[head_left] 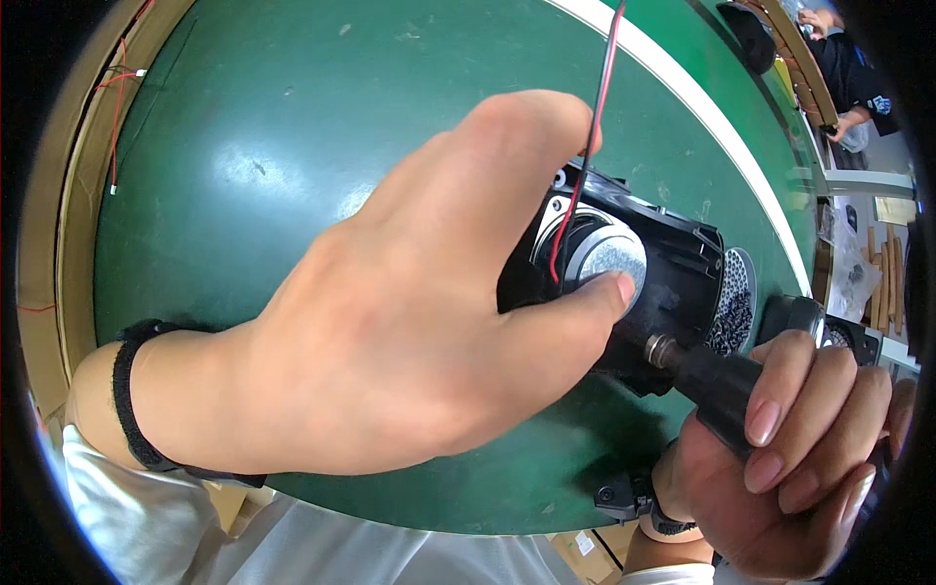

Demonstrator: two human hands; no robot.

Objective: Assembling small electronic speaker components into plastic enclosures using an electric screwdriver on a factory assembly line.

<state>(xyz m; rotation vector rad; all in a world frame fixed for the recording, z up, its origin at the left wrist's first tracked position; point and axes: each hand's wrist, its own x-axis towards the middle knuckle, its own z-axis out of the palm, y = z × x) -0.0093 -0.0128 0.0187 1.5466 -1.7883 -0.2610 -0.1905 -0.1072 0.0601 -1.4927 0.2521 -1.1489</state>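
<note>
Left hand, centre of frame, clamps round the black speaker housing – thumb pressed flat on the silver magnet cap, fingers curled over the top edge. Right hand, lower right, is wrapped tight round a black power screwdriver, its bit at the housing's lower-right corner. Judgement: keep the driver square to the screw & the thumb pressing down so the unit can't spin. The red/black wire runs up past the fingers to the top of frame – keep it clear of the bit. A perforated grille sits just right of the housing, on the green table. Another person's arm shows upper right.
</note>
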